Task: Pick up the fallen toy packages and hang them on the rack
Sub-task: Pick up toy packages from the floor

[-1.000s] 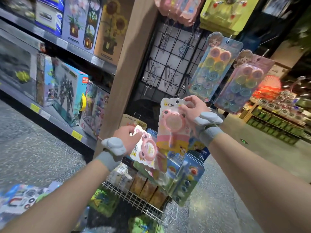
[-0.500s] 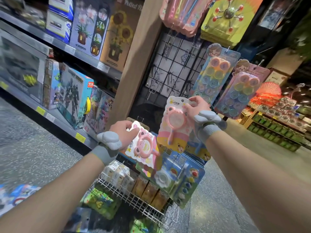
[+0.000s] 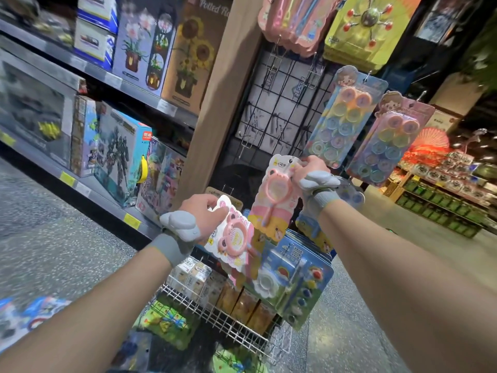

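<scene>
Nearest, blurred toy packages (image 3: 29, 316) lie on the speckled floor at lower left, not yet picked up. Above the wire basket (image 3: 231, 328), the left hand (image 3: 201, 214) pinches the top edge of a pink bear-ring package (image 3: 235, 239), thumb in front and the card tilted. Further out and higher, the right hand (image 3: 309, 169) pinches the top corner of a second pink card (image 3: 278, 195), held upright, fingers just beside its hang hole. This looks to be the card being hung. To do it well, I would level the hole with the tip of an empty hook (image 3: 246, 140) on the black wire grid (image 3: 282, 103), then slide the card straight back. Open room lies on the grid's bare left side. The round-stamp cards (image 3: 340, 117) crowd the right, and a blue paint set (image 3: 293, 275) hangs just below the hands.
</scene>
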